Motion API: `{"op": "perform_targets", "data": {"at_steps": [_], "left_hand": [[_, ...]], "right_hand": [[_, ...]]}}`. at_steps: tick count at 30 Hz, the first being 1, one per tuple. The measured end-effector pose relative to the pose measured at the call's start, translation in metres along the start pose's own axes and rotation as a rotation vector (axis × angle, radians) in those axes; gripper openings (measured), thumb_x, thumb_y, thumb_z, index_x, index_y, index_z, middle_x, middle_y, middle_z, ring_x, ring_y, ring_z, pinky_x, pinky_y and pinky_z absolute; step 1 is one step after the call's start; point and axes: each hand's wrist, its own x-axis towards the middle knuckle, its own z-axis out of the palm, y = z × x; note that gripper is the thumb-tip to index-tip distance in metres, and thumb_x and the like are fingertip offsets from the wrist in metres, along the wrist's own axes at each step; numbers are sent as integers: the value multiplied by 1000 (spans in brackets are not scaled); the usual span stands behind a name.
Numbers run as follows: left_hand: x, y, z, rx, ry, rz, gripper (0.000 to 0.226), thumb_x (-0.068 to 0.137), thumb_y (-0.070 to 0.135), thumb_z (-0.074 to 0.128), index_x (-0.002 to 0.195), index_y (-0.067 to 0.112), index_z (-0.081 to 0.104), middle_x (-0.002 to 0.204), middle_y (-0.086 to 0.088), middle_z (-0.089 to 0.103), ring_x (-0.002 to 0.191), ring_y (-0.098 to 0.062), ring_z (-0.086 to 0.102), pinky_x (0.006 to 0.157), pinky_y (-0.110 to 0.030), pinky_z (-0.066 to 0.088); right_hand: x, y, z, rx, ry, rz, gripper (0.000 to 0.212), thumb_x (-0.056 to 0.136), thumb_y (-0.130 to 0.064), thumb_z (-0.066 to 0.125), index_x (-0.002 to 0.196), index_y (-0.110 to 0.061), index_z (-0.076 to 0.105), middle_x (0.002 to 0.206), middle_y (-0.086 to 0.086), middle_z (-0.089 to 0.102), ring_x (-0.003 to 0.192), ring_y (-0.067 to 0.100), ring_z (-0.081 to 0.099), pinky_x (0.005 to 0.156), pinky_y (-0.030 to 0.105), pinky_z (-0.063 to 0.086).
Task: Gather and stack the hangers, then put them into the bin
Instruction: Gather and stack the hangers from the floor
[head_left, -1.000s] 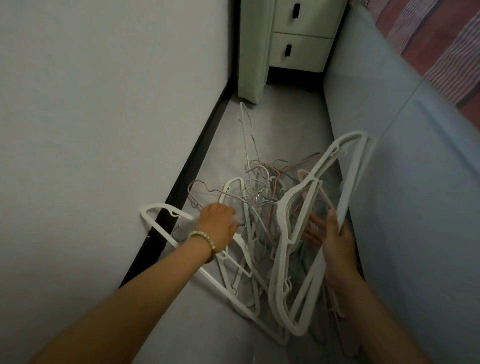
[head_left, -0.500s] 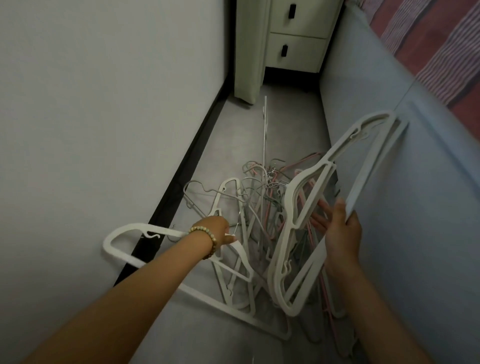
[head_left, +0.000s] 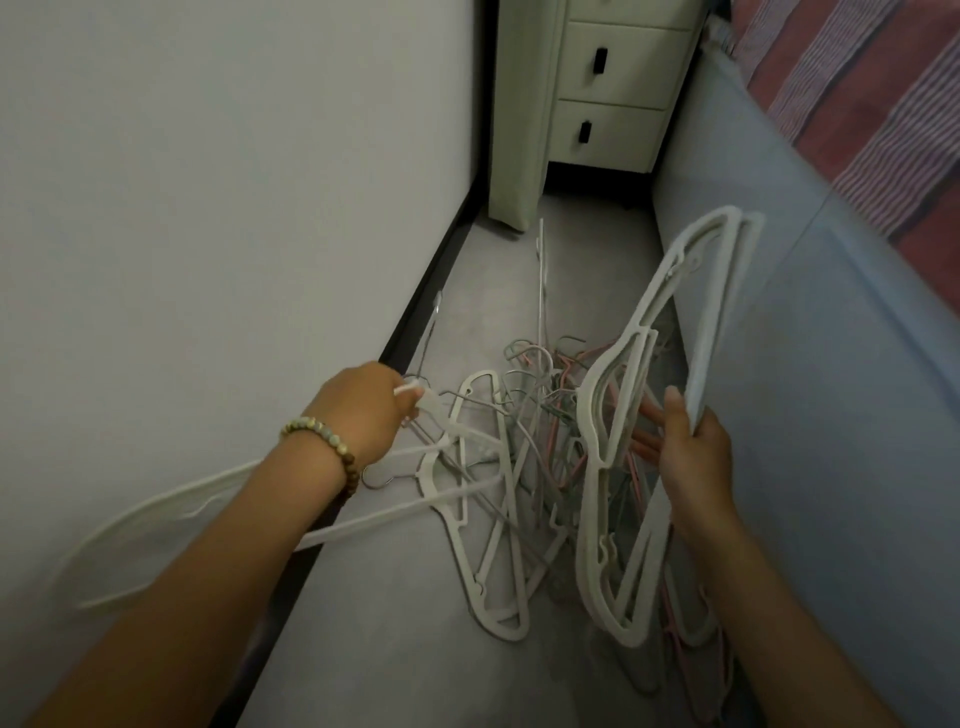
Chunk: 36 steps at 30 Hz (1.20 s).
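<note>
The only container I can see is the pale drawer unit (head_left: 608, 78) at the far end of the floor (head_left: 395, 649). Its drawers are closed, each with a dark handle, so what is in them is hidden.

My hands are well apart. My left hand (head_left: 363, 410), with a beaded bracelet (head_left: 322, 441) on the wrist, is curled round the end of one white hanger (head_left: 156, 525), which stretches, blurred, to the near left along the wall (head_left: 208, 208). My right hand (head_left: 696, 457) holds a stack of white hangers (head_left: 714, 312) upright beside the blue bed side (head_left: 831, 415), thumb on the long bar and fingers spread behind it. Between my hands a tangled pile of hangers (head_left: 540, 410), white plastic and thin grey and pink ones, lies on the floor.
</note>
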Motion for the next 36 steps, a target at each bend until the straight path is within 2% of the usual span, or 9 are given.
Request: {"op": "perform_targets", "data": {"at_steps": [6,10,13,19,23,25,30,33,36], "left_hand": [[-4,6,-4,-158,362,91,39,101,28,31,100,9,66,67,7,48,63,-13,46,65,-27,35],[-4,12,5,-359,512,120,35,101,28,32,99,12,63,64,14,46,56,-3,44,51,-18,31],[-2,13,13,-477,563,108,33,100,29,32,99,14,62,60,5,45,52,-9,40,46,-15,32],[3,11,33,-703,558,61,32,101,28,31,98,9,57,67,11,47,51,-13,39,43,-18,35],[4,8,54,-910,420,29,24,100,30,33,98,15,52,66,2,44,52,-13,36,46,-26,35],[3,8,62,-983,368,9,23,100,29,34,99,13,51,64,1,41,50,-11,34,44,-24,33],[-1,10,73,-1138,256,61,22,100,23,35,106,7,49,66,1,39,43,0,35,41,-14,33],[1,14,75,-1232,242,47,19,101,21,33,100,10,49,69,0,41,41,0,37,40,-12,35],[4,17,82,-1246,199,43,22,101,21,31,101,13,51,70,1,43,41,0,38,41,-13,36]], "right_hand": [[-2,-2,1,-109,-55,-20,32,99,-32,42,122,-13,55,108,5,67,93,24,68,83,41,56],[1,-8,-3,-184,-64,-23,23,94,-45,46,108,-31,58,105,1,70,92,23,70,85,49,55],[1,-14,-3,-115,-65,-3,15,99,-30,43,96,-23,55,98,7,69,87,30,68,79,44,57],[13,8,-13,90,-85,365,35,101,-27,41,127,-4,43,92,13,67,50,18,67,45,26,57],[11,35,-15,223,-154,544,45,101,-28,38,141,-8,35,116,18,64,83,25,70,51,25,58],[7,50,-12,232,-189,551,46,100,-30,39,139,-6,39,124,17,61,92,27,67,52,24,58],[-9,76,5,250,-260,537,33,100,-24,42,126,-7,53,114,13,65,84,21,69,55,25,58],[-13,91,0,313,-279,606,31,101,-18,39,128,-6,47,109,17,65,76,19,72,58,27,59],[-13,103,-7,195,-240,635,12,99,-15,44,101,-6,50,123,23,59,88,28,69,60,32,60]]}}
